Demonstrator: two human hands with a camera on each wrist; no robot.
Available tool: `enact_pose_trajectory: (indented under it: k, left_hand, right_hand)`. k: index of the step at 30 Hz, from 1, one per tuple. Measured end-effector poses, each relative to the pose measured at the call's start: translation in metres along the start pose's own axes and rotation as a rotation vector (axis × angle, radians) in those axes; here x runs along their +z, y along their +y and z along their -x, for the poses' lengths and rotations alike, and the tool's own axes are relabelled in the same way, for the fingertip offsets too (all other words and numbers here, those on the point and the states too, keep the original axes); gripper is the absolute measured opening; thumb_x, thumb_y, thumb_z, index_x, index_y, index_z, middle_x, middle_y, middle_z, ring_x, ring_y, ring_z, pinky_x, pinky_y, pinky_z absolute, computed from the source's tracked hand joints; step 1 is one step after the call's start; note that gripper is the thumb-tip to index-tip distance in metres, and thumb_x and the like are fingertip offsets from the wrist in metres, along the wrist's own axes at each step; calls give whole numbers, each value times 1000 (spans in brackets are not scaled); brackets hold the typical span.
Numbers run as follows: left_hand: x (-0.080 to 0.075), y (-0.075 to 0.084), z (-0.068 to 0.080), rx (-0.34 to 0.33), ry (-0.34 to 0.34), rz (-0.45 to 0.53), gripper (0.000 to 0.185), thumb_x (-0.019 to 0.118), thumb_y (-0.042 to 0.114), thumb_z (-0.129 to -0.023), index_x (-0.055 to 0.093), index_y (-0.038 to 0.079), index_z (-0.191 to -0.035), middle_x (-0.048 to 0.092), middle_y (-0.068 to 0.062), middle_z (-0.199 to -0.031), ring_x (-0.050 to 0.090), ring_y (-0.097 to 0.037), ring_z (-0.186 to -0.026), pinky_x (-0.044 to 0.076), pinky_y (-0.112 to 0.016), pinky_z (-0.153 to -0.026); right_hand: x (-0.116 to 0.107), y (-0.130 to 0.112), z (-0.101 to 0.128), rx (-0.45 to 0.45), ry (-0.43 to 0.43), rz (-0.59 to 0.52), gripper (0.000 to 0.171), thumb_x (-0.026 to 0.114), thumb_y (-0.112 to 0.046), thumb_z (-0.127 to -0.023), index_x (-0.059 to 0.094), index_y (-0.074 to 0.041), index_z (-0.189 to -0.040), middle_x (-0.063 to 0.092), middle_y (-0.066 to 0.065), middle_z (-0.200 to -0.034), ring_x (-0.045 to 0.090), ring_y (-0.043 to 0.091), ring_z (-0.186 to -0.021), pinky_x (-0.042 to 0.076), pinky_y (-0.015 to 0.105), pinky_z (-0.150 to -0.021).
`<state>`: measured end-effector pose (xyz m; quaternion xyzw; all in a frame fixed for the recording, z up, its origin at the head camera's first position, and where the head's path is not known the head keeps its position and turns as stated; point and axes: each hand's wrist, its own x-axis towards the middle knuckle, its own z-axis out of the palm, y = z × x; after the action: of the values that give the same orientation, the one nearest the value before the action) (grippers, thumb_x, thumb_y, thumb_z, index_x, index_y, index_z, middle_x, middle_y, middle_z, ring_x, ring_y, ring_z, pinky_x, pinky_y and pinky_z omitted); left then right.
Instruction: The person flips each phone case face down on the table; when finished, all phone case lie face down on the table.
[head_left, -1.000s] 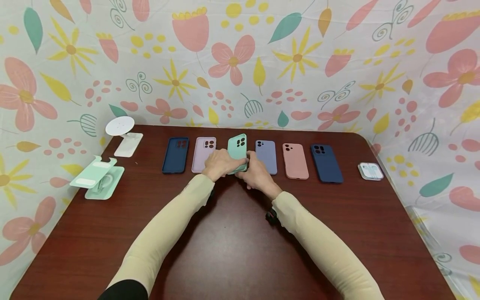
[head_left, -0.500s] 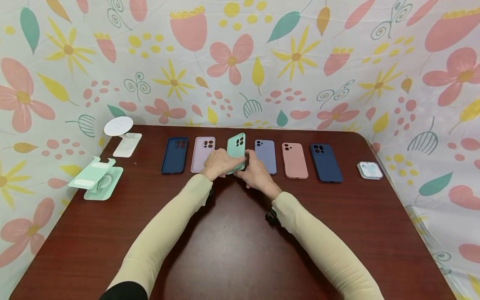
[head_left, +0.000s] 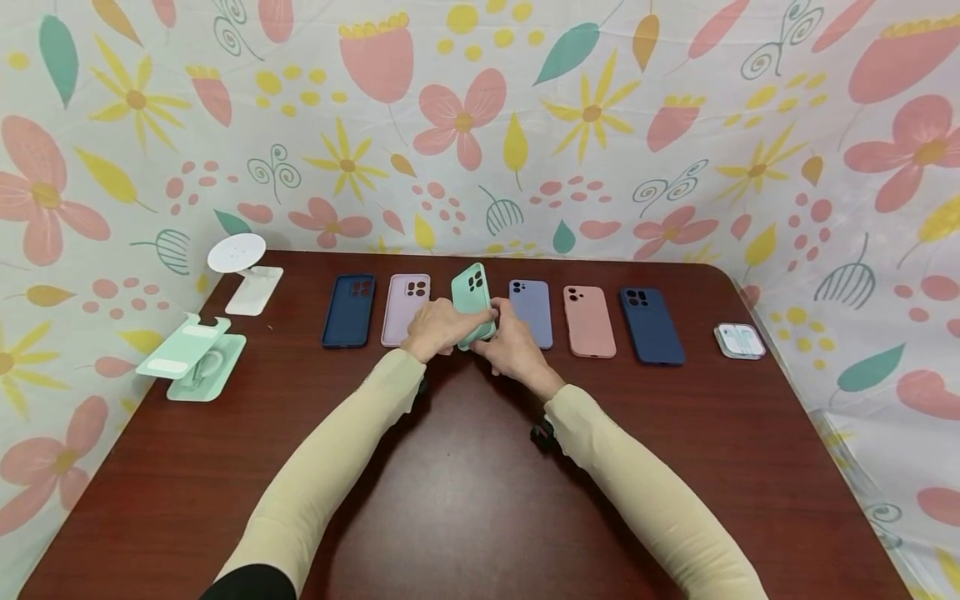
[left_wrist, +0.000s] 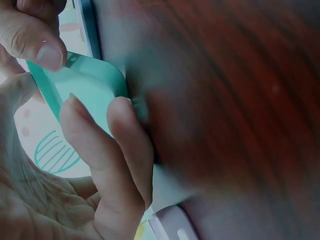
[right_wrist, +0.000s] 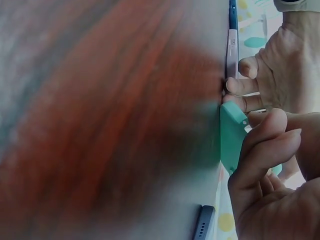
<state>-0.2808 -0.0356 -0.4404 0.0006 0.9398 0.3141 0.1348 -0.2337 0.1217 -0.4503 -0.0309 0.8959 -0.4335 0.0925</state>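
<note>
Mint case (head_left: 474, 312) lifted off the bench (head_left: 465, 483), tilted; five cases lie in the row. Left hand (head_left: 438, 327) and right hand (head_left: 513, 346) both clamp fingers on its lower end. Early stage, I judge: picked up, not yet set anywhere.

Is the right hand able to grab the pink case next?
Probably yes. The pink case lies flat just right of the right hand, nothing between but the lilac-blue case; the hand must first let go of the green case.

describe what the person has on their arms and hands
Both arms wear snug, pale cream fabric sleeves from wrist to upper arm: left sleeve, right sleeve. A black garment edge shows above the left sleeve. A small dark strap or device sits under the right wrist. The left hand and right hand are bare: no gloves or rings visible.
</note>
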Motion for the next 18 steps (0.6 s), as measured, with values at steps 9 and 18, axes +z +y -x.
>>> enact_pose_trajectory:
  k: [9,18]
  left_hand:
    - [-6,-5,1,-3,-82,237,54,73,65,-90,58,17,-68,55,2,-56,64,-14,-48,62,-28,-52]
    - [-13,-18,5,10,-231,488,54,66,56,-97,71,3,-103,73,-13,-89,70,-15,-61,63,-25,-58]
  right_hand:
    - [0,0,2,-47,2,-28,84,78,-20,-101,27,-12,-167,66,8,-63,62,23,-45,57,33,-57]
    - [1,2,-1,-26,-31,-26,81,79,-24,-101,32,-12,-166,62,3,-62,57,18,-44,46,29,-45]
